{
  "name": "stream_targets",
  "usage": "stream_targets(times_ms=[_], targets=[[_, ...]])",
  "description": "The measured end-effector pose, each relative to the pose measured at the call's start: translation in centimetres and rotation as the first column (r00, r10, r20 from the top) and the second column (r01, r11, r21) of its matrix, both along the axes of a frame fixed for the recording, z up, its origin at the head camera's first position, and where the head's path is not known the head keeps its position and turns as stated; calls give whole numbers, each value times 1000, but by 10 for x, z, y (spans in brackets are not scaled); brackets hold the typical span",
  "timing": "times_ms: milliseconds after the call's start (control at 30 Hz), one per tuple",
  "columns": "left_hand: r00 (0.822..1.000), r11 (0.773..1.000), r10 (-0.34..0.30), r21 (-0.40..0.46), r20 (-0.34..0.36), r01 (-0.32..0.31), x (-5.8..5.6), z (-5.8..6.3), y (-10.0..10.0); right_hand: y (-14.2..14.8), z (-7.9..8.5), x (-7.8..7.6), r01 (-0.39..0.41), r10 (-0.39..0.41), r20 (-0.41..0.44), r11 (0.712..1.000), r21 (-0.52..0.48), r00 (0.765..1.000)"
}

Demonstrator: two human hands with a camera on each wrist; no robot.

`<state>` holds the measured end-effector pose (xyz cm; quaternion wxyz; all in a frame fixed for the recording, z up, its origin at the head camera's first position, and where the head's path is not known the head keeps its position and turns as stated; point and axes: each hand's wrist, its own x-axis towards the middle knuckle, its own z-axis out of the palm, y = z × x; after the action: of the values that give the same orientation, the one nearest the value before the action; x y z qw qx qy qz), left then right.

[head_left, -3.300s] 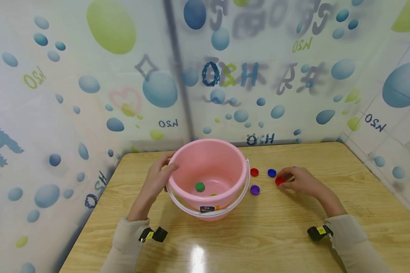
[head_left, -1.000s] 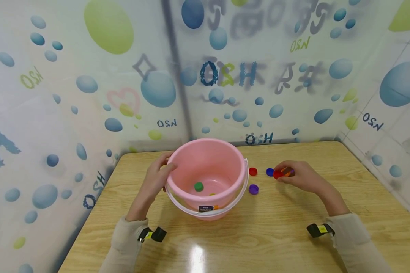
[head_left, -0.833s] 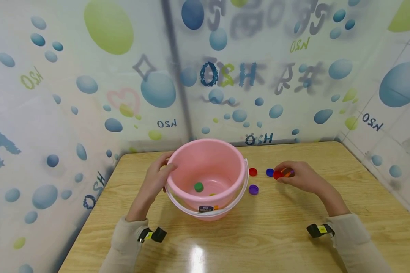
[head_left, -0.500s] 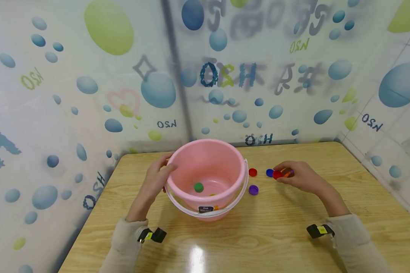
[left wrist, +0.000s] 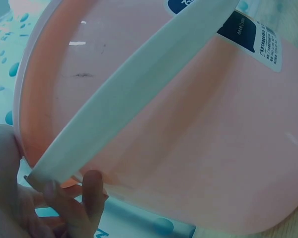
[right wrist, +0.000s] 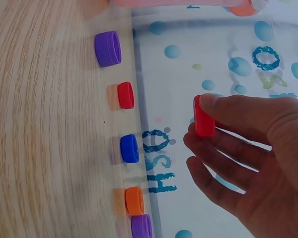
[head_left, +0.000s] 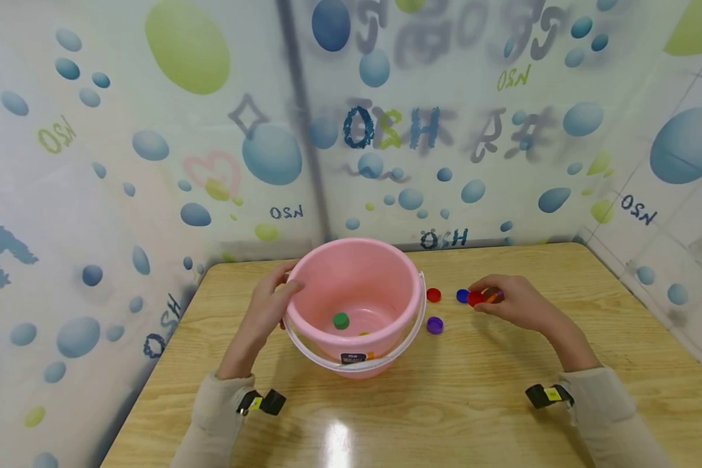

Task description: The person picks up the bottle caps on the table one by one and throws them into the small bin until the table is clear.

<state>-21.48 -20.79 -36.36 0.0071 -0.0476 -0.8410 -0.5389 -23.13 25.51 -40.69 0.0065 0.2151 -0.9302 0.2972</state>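
In the head view my left hand (head_left: 267, 304) grips the left rim of a pink bucket (head_left: 363, 266), thumb inside and fingers outside. The bucket's white handle (head_left: 357, 368) hangs down in front. Inside on the bottom lies a green bottle cap (head_left: 341, 320), with a sliver of a yellow thing near the front wall. To the right of the bucket, my right hand (head_left: 517, 302) pinches a red bottle cap (right wrist: 204, 118) between thumb and fingertips. The right wrist view shows this cap held above the table, its other fingers loosely bent.
On the wooden table (head_left: 444, 403) right of the bucket lie another red cap (head_left: 433, 295), a blue cap (head_left: 463, 296) and a purple cap (head_left: 435, 325). An orange cap (right wrist: 134, 200) and a second purple cap (right wrist: 141, 226) lie farther along. A patterned curtain (head_left: 474, 130) hangs behind.
Since the earliest frame, my right hand has raised the red cap off the table, uncovering the orange cap behind it. Over the last second both hands stay still; the left keeps its hold.
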Motion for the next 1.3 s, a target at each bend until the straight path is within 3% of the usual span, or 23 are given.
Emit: stream_targets(times_ms=[1300], targets=[[1000,1000,5,-6,-13,-6,-1,-2,1,-7,10,5,-5,5,1,1000,23,1000]])
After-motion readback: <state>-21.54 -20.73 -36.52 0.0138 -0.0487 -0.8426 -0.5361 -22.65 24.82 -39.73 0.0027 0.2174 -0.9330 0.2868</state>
